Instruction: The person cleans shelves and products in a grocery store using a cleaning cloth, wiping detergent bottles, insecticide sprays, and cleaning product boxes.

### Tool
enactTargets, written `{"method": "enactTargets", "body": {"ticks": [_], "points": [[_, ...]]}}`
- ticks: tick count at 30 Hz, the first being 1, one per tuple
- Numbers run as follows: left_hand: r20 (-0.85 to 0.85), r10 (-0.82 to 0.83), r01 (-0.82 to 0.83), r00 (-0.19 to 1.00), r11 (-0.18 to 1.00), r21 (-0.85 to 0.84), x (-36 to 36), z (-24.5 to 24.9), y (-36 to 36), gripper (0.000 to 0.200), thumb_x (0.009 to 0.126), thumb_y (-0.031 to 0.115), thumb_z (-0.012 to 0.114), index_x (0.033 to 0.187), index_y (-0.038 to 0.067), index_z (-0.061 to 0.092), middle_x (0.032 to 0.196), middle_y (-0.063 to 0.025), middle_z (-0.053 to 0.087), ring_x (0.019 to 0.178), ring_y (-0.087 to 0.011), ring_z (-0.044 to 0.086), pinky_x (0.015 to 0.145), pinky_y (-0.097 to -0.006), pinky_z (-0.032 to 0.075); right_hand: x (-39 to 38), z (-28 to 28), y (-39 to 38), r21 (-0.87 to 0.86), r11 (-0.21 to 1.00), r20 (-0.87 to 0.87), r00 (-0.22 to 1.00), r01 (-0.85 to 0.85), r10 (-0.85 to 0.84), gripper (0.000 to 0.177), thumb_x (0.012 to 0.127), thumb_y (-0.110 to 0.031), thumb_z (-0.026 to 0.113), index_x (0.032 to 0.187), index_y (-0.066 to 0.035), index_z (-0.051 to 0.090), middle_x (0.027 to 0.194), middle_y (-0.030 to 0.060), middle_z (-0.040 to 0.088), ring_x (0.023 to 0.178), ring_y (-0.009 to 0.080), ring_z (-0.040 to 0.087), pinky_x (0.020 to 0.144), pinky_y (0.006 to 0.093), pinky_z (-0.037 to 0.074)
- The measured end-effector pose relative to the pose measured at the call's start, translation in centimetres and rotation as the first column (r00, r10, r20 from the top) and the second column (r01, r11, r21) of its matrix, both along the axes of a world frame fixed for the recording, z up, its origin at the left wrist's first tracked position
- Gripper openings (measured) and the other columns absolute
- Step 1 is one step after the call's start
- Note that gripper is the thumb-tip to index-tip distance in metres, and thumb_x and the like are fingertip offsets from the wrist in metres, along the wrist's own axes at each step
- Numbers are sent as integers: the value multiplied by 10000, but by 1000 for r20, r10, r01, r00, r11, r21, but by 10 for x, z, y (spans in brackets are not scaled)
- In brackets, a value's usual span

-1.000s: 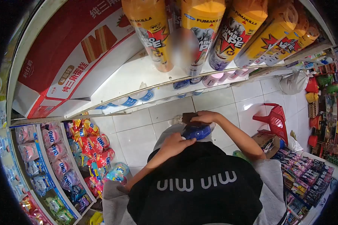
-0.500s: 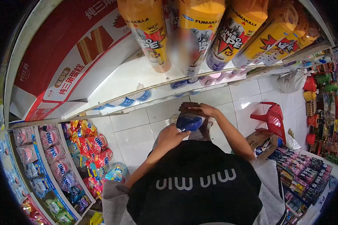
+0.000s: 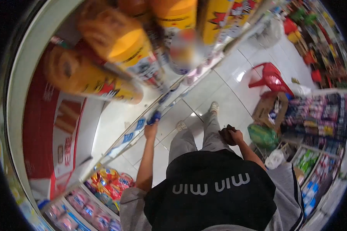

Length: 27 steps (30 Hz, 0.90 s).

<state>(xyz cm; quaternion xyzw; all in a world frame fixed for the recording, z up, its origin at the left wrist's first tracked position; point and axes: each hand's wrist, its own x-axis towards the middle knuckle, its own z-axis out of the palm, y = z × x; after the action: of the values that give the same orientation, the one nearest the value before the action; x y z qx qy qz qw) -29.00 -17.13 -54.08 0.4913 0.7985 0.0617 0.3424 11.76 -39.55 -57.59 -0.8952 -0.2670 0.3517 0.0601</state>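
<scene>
My left hand (image 3: 151,131) is closed round a dark blue bottle (image 3: 154,117) at the edge of the lower shelf (image 3: 177,101). Its label is too blurred to read. Beside it on that shelf are blue-and-white packs (image 3: 139,124). My right hand (image 3: 237,137) grips a crumpled dark brown cloth (image 3: 228,135), held low by my right thigh. Above the left hand, large yellow-orange spray cans (image 3: 133,50) stand on the upper shelf.
A red and white carton (image 3: 65,134) fills the shelf's left end. Detergent packs (image 3: 110,183) sit at lower left. On the tiled floor (image 3: 208,90) at right are a red plastic stool (image 3: 272,79), an open cardboard box (image 3: 270,109) and a green bag (image 3: 263,135).
My hands have moved apart: the left carried the blue bottle to the lower shelf, the right drew the brown cloth back to the right. The view has turned and the cans look nearer.
</scene>
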Motion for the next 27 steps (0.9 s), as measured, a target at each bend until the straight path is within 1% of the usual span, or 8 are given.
{"method": "enactTargets", "body": {"ticks": [4,7,9,12,14,16,22,27], "points": [[72,-36,45,997,990,-131,-45,-101,45,660,677,557,518,958,-38,560,932,-256,555,852,-368,553,731,-404,430,2,9,-98,-131,958,5,966,256,-257,610,702,-523,506,905,50,569,859,253,572,881,377,541,740,396,420],[369,241,-246,898,969,-34,-36,-110,59,353,673,395,646,632,59,546,443,-30,438,316,-120,367,304,-264,283,-29,39,-122,-128,928,82,936,349,-341,621,699,-548,494,840,49,591,788,252,580,846,368,557,720,406,422],[265,15,-67,964,980,189,-52,-169,72,334,689,387,636,627,83,510,419,-5,376,305,-115,339,291,-252,257,-44,42,-135,-153,919,51,932,363,-359,611,702,-543,490,832,44,596,778,246,583,829,362,563,712,401,423],[470,11,-61,883,994,90,-55,-160,89,313,702,384,624,714,104,487,428,10,326,311,-104,292,290,-240,238,-58,27,-143,-179,924,-6,939,337,-344,590,710,-530,486,834,36,600,782,234,588,804,356,570,702,386,427],[468,128,-96,874,991,-91,-29,-91,91,322,701,393,624,732,113,469,444,6,325,324,-95,286,292,-230,237,-72,39,-133,-191,936,-58,948,296,-312,598,706,-545,486,835,27,603,779,229,590,793,354,573,699,381,431],[465,321,-224,825,941,-253,-47,-133,108,343,707,415,614,708,113,450,470,-10,357,345,-93,302,298,-221,250,-79,22,-145,-161,947,-81,953,278,-293,630,692,-574,492,856,25,600,773,223,592,795,335,580,700,375,436],[533,586,-405,610,809,-425,-20,-59,97,382,717,431,598,660,93,431,466,-13,364,345,-95,310,298,-217,261,-111,7,-161,-60,930,-140,920,362,-367,626,678,-563,532,832,41,599,780,218,595,807,322,580,705,371,438],[487,51,-4,872,995,-97,-34,-63,19,459,764,430,514,594,5,538,462,-66,475,320,-131,407,300,-252,317,-164,-12,-192,68,852,-66,855,519,-515,667,679,-516,569,1010,59,498,862,197,588,840,308,571,705,358,434]]}}
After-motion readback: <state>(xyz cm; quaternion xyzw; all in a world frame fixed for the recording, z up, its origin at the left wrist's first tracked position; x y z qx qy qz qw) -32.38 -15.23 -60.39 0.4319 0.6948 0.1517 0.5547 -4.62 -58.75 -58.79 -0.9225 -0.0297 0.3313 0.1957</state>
